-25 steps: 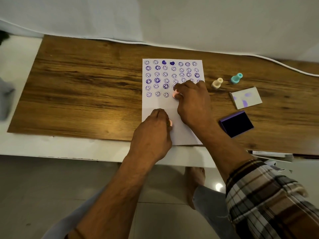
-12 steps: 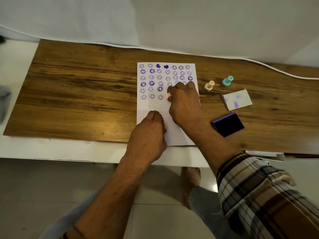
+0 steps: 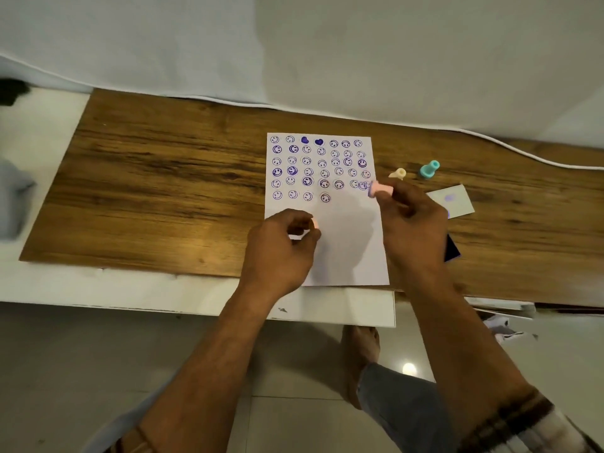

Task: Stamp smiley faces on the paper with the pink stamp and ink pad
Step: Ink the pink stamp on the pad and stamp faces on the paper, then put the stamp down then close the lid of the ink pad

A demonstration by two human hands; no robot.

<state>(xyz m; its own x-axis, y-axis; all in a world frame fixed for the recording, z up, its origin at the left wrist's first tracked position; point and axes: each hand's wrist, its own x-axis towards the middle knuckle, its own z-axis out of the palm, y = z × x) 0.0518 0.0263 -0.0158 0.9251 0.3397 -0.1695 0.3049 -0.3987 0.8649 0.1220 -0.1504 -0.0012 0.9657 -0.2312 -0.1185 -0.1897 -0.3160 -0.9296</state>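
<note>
Wood-grain board point(image 3: 147, 191) carries your paper point(image 3: 346, 243), sixth row four smileys in; your right hand point(image 3: 411, 223) pinches the pink stamp point(image 3: 379, 189) lifted at the sheet's right edge, left hand point(image 3: 281, 246) closed around a small pink piece, so re-ink on the half-hidden ink pad point(image 3: 452, 250), I judge, then stamp beside the last face.

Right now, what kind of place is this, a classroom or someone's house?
Probably a home craft spot, though I can't be sure. A wooden board lies on a white table as a makeshift desk, a cloth hangs behind, and a bare foot rests on the tiled floor.
</note>
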